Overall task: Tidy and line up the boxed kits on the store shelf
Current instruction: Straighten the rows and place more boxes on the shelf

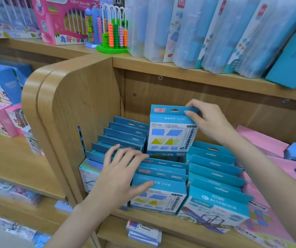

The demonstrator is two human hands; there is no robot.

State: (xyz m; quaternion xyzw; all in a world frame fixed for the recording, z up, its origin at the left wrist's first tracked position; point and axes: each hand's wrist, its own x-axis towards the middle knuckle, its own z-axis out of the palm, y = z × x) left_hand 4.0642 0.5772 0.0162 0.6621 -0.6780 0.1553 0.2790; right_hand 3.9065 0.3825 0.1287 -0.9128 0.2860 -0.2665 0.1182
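Right hand: the right hand [209, 120] pinches the hang-tab at the top of a blue boxed kit [170, 133], thumb in front, fingers behind; the box stands raised above its neighbours, upright, face toward the camera.
Left hand: the left hand [120, 169] lies with fingers spread across the tops of the left row [125, 135] and middle row [159, 174], the thumb on the front box of the middle row; it presses rather than grips.
Location: the raised kit sits at the back of the middle row, on the lower wooden shelf [143, 219], near the back panel.
Neighbours: a right row [215, 169] of similar blue boxes; pink boxes [261, 140] further right.
Step in hand (judgement): seating the lifted kit into the back of the middle row.
Technique (judgement): hold the front boxes steady with the flat left hand, lower the kit straight down by its tab, keep its face parallel to the others, then push the row back until the tabs line up.
Risk (judgement): a tilted entry may catch the tab of the box in front.
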